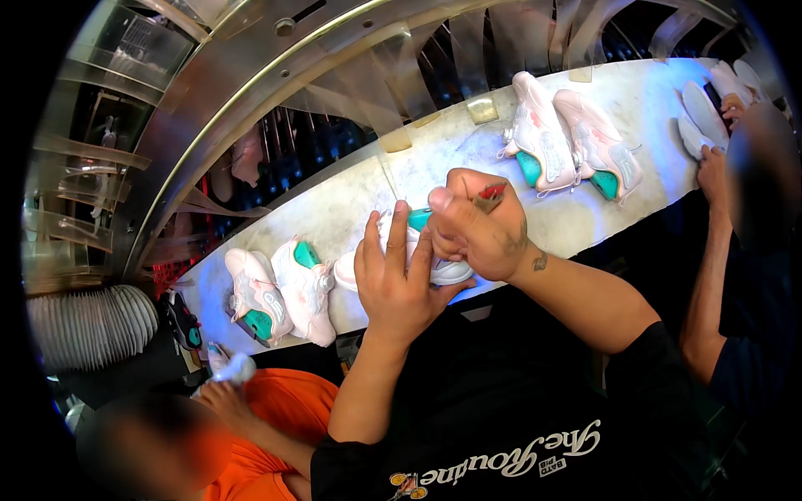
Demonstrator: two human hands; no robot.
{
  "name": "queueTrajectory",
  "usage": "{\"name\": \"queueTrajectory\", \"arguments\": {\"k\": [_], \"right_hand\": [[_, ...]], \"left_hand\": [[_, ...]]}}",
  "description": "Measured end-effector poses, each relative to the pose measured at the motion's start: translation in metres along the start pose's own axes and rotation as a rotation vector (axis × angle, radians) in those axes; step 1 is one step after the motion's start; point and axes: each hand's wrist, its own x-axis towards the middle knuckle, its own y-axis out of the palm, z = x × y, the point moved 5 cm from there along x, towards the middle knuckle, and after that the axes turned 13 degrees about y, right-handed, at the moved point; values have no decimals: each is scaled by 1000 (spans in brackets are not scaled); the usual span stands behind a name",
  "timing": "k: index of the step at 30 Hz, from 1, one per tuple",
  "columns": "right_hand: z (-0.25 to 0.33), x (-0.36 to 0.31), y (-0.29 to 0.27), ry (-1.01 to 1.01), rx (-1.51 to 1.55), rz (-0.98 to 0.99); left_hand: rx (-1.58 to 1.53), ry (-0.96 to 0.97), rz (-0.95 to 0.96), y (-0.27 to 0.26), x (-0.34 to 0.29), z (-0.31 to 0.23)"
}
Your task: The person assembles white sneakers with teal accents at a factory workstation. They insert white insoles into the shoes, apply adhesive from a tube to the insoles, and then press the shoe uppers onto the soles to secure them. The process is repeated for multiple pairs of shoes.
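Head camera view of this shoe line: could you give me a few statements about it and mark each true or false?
1. The person's left hand rests on a white shoe on the pale belt. True.
2. The right hand is empty. False: it grips a small tool with a red part above the shoe.
3. A pair of pink-and-teal shoes lies on the belt to the person's left. True.
4. The belt to the person's right is bare. False: a second pair of pink-and-teal shoes lies there.
5. The co-worker in the orange top stands on the person's right. False: on the left.
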Motion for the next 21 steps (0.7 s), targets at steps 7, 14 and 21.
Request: {"name": "queueTrajectory", "arguments": {"k": [7,14,21], "right_hand": [[17,17,-20,246,72,18],[-5,4,-32,58,286,-110],[-13,-19,-15,46,160,113]], "left_hand": [[1,32,-21,-5,-2,-1],[20,29,-51,-1,-4,-3],[63,72,-14,0,-1,-2]]}}
